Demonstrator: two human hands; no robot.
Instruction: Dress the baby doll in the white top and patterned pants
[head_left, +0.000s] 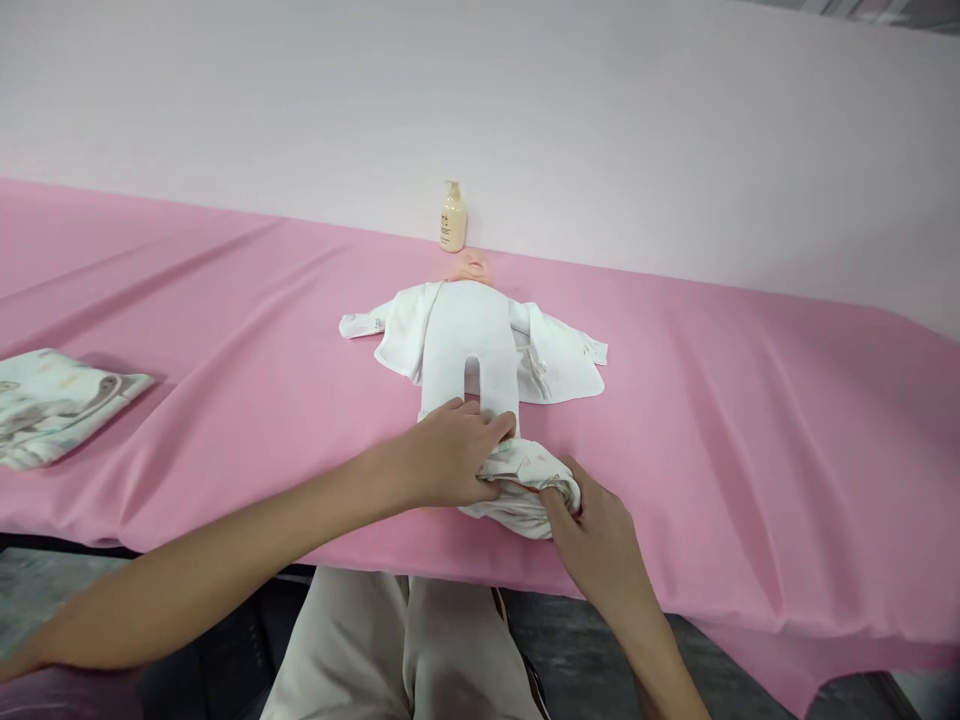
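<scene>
I am logging 1 left hand [456,456] and 1 right hand [600,522], fingers curled nearly closed, gripping 1 bunched patterned cloth [526,464] at lower centre, 1 white-clad doll [471,325] lying at centre.

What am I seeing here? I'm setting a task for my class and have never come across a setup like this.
There is no machine: these are a person's own bare hands, seen by a camera worn on the head, looking forward and down. On the pink cloth lies what looks like a baby doll, with white clothing over it. The right hand grips a bunched patterned cloth; the left hand touches its other side, though its grip is partly hidden. A pump bottle stands behind the doll, and a folded patterned cloth lies off to the left.
</scene>
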